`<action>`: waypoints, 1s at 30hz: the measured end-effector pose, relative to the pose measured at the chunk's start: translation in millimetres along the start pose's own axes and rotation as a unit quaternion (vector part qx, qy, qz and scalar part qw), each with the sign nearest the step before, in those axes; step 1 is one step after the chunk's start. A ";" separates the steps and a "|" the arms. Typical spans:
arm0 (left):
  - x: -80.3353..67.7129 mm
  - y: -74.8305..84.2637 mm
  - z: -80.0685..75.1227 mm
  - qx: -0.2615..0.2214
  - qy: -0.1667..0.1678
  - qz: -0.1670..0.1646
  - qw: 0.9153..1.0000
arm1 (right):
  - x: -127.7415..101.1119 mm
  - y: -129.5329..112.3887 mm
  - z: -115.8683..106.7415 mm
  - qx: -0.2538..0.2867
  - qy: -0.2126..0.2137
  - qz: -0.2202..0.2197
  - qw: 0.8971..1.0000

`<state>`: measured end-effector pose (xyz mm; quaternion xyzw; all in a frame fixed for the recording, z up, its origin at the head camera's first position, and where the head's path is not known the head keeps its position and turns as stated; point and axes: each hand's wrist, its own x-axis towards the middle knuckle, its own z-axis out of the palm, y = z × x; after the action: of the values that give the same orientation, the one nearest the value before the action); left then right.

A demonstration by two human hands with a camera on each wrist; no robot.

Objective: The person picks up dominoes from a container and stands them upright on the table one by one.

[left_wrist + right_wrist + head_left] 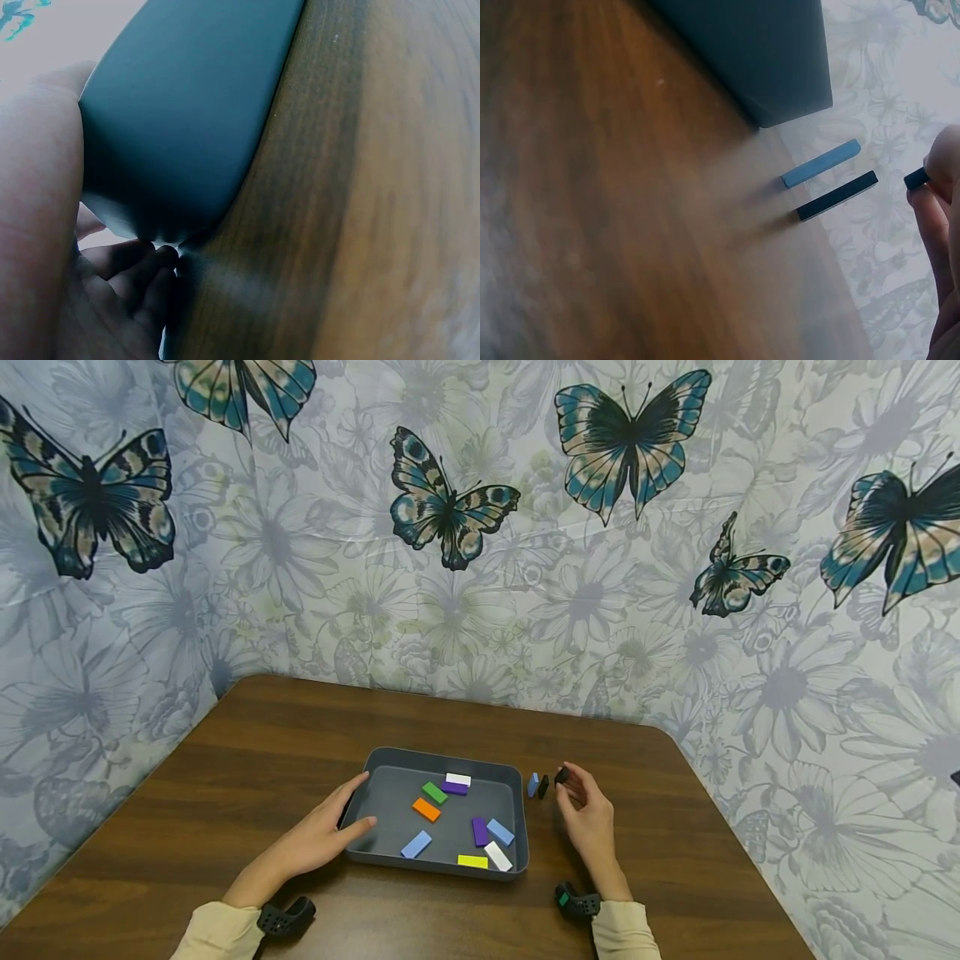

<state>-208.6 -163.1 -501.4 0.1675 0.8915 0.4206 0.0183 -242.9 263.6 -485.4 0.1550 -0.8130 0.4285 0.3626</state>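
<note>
A grey tray (401,777) stands on the table with several coloured dominoes in it. At its left side, my left hand (318,835) grips the wall, thumb over the rim; its fingers (139,277) curl against the outside in the left wrist view. Just beyond the tray's right side, a light blue domino (532,785) and a black domino (543,787) stand upright, side by side with a gap. To their right, my right hand (588,814) pinches another black domino (562,775) between thumb and fingertips. In the right wrist view, the fingers partly hide this held domino (916,178).
Inside the tray lie green (434,792), orange (427,810), yellow (472,862), purple (479,832), white (497,857) and light blue dominoes (416,845). A brown wooden table (300,727) carries everything. Behind it hangs a butterfly-patterned cloth (480,635).
</note>
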 end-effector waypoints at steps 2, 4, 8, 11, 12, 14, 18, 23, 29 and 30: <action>-0.2 0.2 0.1 0.001 0.002 0.002 1.000 | -1.8 10.9 1.7 0.001 -0.004 0.012 1.000; -0.6 0.7 0.0 0.001 0.004 0.003 1.000 | -2.8 18.5 1.8 0.004 -0.011 0.024 1.000; -1.3 1.7 -0.5 0.003 0.006 0.003 1.000 | -3.2 23.4 0.7 0.001 -0.027 0.052 0.998; -1.8 1.9 -0.7 0.003 0.006 0.002 1.000 | -3.7 23.9 0.4 -0.007 -0.038 0.074 0.996; -1.9 1.9 -0.7 0.002 0.005 0.001 1.000 | -4.0 24.2 0.3 -0.010 -0.043 0.083 0.996; -2.1 1.8 -0.6 0.001 0.005 0.001 1.000 | -4.7 25.3 0.4 -0.016 -0.055 0.100 0.993; -2.2 1.6 -0.3 -0.002 0.003 -0.001 1.000 | -5.6 27.5 0.7 -0.023 -0.081 0.129 0.988; -1.5 0.9 -0.3 -0.005 0.002 0.001 1.000 | -5.3 30.3 1.6 -0.023 -0.090 0.131 0.987; -0.9 1.0 -0.5 -0.003 0.003 0.003 1.000 | -4.8 32.9 2.6 -0.024 -0.101 0.131 0.986; -0.8 1.1 -0.4 -0.003 0.003 0.003 1.000 | -5.0 33.6 2.7 -0.028 -0.105 0.129 0.986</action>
<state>-207.6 -163.1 -500.4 0.1690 0.8896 0.4241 0.0148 -259.5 280.9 -509.7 0.0823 -0.8715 0.4300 0.2211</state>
